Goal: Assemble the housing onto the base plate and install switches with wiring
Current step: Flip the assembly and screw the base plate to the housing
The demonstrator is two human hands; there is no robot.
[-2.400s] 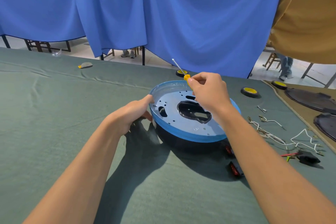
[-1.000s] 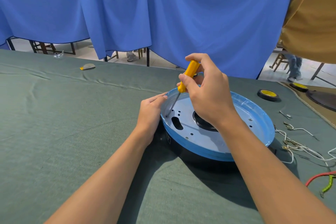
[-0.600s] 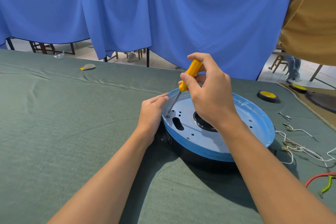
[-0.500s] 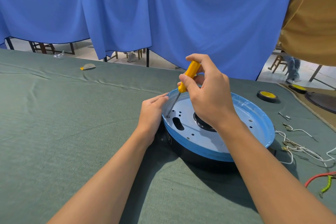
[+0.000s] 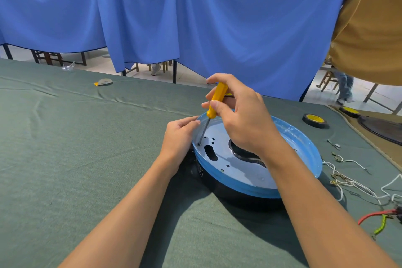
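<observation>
Head: screwdriver [image 5: 219, 92] now steeper; tip unmoved at base plate [image 5: 239, 172] hole.

A table [image 5: 65, 159] draped in wrinkled grey-green cloth carries a round black housing [image 5: 239, 193] right of centre. Right of it white wires [image 5: 356, 187] sprawl, with a red wire [image 5: 374, 215] and a green wire [image 5: 380, 225] nearer. A tape roll [image 5: 314, 120] lies far right, a grey-and-yellow scrap [image 5: 104, 82] far left.
</observation>
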